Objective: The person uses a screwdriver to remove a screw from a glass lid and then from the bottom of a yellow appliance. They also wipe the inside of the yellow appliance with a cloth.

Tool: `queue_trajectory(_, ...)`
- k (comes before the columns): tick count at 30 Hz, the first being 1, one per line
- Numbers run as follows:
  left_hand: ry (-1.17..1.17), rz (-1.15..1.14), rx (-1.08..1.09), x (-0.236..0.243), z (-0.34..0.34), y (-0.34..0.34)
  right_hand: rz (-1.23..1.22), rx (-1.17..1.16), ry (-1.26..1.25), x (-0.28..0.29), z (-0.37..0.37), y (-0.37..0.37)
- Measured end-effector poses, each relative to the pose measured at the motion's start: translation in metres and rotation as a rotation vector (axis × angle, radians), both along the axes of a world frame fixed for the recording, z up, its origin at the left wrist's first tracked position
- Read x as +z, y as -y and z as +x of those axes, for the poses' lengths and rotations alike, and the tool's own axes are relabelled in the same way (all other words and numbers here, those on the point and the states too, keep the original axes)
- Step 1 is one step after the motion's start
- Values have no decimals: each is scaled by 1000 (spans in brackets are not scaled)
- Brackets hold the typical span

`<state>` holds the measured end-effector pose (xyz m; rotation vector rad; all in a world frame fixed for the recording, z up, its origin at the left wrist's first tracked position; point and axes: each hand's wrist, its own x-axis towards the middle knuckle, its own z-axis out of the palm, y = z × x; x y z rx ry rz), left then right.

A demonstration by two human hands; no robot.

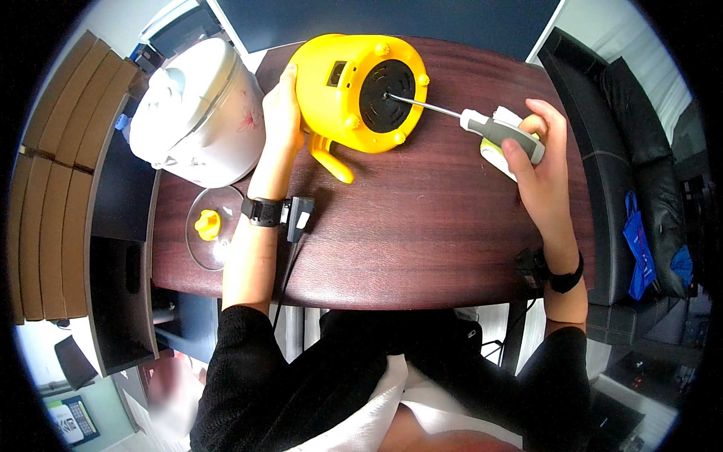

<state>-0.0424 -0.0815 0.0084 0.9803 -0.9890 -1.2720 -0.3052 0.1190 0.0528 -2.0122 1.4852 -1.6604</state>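
Observation:
A yellow electric pot [320,94] lies on its side on the table, its handle pointing toward me. Its underside, with a black vented plate [376,113] and several yellow feet, faces right. My left hand [282,113] grips the pot's left end, the fingers partly hidden behind it. In my right hand [538,154] is a screwdriver [429,107] with a grey and white handle. Its metal shaft reaches left, and the tip meets the middle of the black plate. Beside the handle, partly covered by my fingers, sits a small white and green thing [495,157] whose kind I cannot make out.
A white rice cooker [215,113] with a flower print stands left of my left forearm. Nearer me lies a clear glass lid [197,245] with a yellow knob. A black sofa [602,181] holding a blue bag [639,248] is beyond the table's right edge; cardboard boxes [56,181] stand far left.

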Motion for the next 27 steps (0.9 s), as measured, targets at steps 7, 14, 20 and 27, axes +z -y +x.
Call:
queue_trajectory(7,-5,9,15,-2,1,2,348,-47,196,6,2,-8)
queue_trajectory(14,3,19,15,-1,3,1,479,-120,170,3,1,-6)
queue_trajectory(20,47,-9,-4,-6,3,4,126,-70,80,-3,3,-2)
queue_trajectory(27,80,-40,-7,-6,3,4,377,-57,266,-5,2,-8)
